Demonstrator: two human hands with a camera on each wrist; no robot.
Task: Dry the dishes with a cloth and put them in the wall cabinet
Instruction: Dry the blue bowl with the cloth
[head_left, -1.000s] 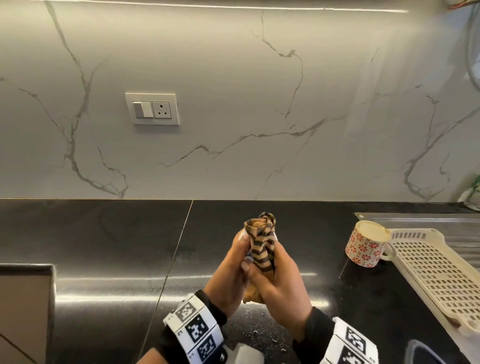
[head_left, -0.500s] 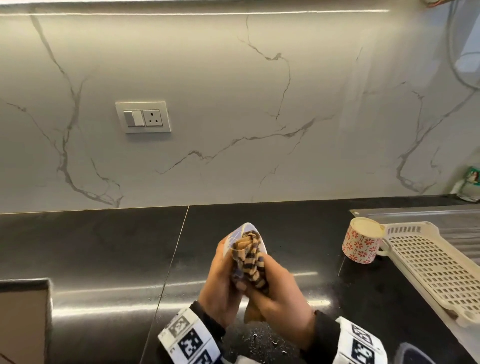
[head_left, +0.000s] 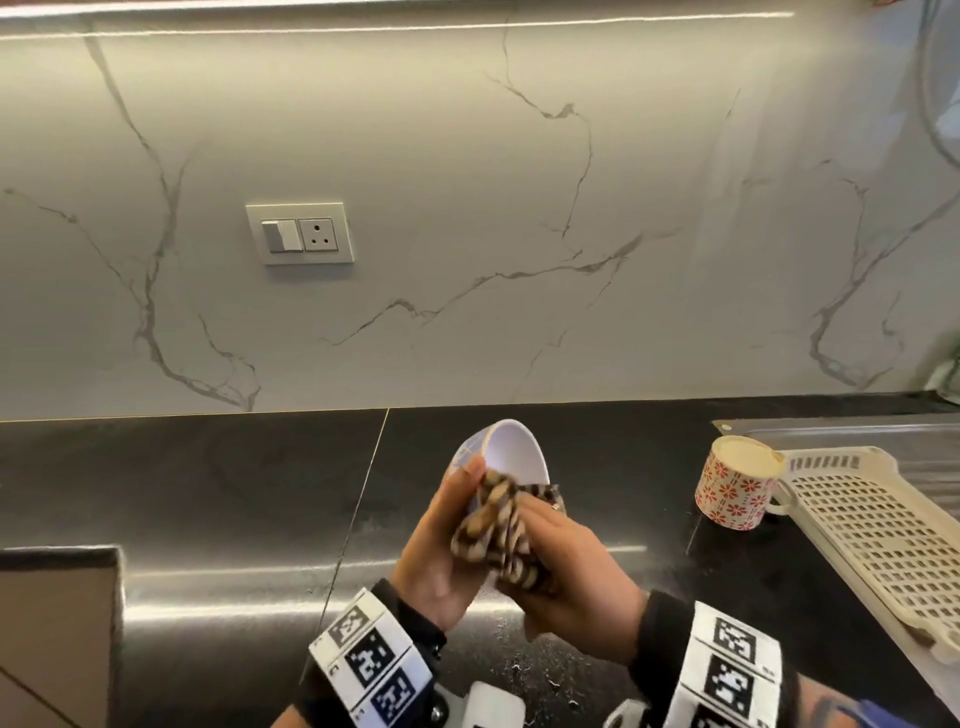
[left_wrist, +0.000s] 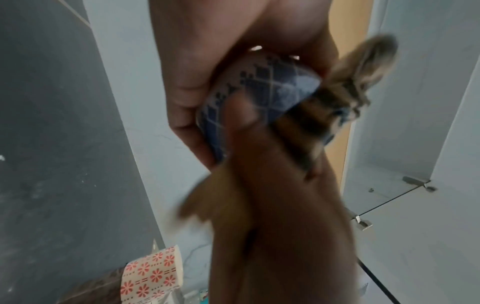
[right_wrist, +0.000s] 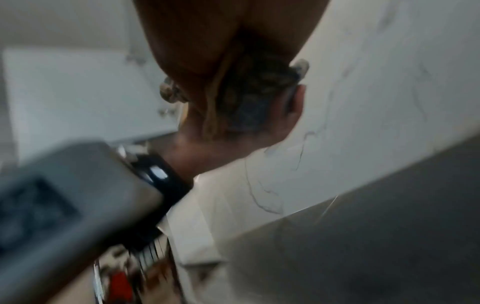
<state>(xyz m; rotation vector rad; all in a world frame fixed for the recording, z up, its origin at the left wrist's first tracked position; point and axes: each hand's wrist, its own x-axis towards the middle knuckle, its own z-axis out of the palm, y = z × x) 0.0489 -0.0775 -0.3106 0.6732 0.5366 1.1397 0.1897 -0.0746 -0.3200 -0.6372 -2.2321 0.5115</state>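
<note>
Both hands are busy: my left hand (head_left: 441, 545) grips the blue cup (head_left: 511, 452), my right hand (head_left: 566, 566) squeezes the striped cloth (head_left: 498, 535) against it, above the table (head_left: 208, 493).

Left of the fingers (head_left: 470, 486) and beyond them to the wall, the black counter (head_left: 218, 483) lies bare. To their right an upside-down floral mug (head_left: 735, 483) stands, touching the cream drying rack (head_left: 872, 540) behind it.
</note>
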